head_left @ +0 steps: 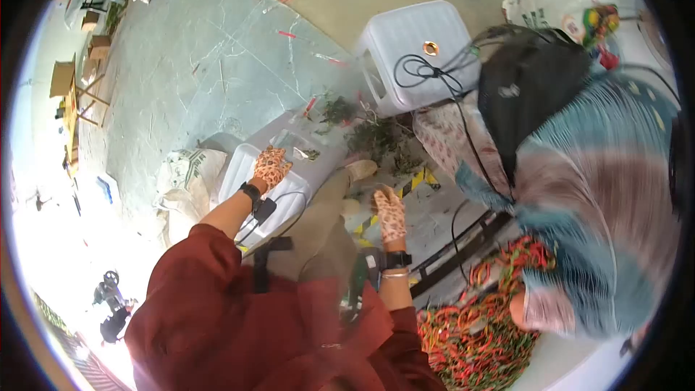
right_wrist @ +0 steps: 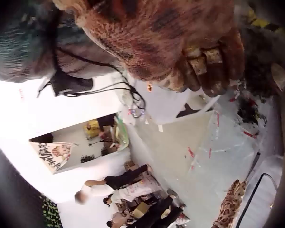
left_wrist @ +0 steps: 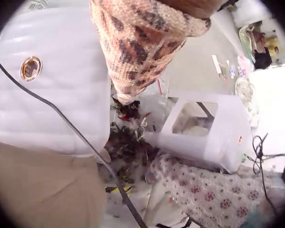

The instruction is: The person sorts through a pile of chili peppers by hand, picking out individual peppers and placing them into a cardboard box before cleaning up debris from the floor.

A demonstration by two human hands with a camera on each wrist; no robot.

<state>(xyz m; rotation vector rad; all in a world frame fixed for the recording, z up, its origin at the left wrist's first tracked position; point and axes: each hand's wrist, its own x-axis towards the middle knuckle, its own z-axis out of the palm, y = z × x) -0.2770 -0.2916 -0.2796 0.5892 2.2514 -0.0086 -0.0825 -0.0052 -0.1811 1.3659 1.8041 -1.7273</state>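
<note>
Both hands wear spotted, leopard-print fabric gloves. The left hand (head_left: 272,168) is over a white plastic stool (head_left: 235,182), its fingers bent loosely. In the left wrist view the left glove (left_wrist: 137,45) tapers downward beside the stool top (left_wrist: 61,102), which has a copper-ringed hole. Held above the floor, in front of the person's lap, is the right hand (head_left: 390,213). Its fingers (right_wrist: 211,71) curl loosely in the right wrist view, and no object shows in them. Green stems and leaves (head_left: 376,137) lie on the floor beyond the two hands.
A heap of red and green chillies (head_left: 478,337) lies at the lower right. Beside it sits another person in a fringed shawl (head_left: 579,166). A second white stool (head_left: 420,25) bears a black cable. A woven sack (head_left: 190,177) stands left; a dark metal frame (head_left: 452,253) crosses the floor.
</note>
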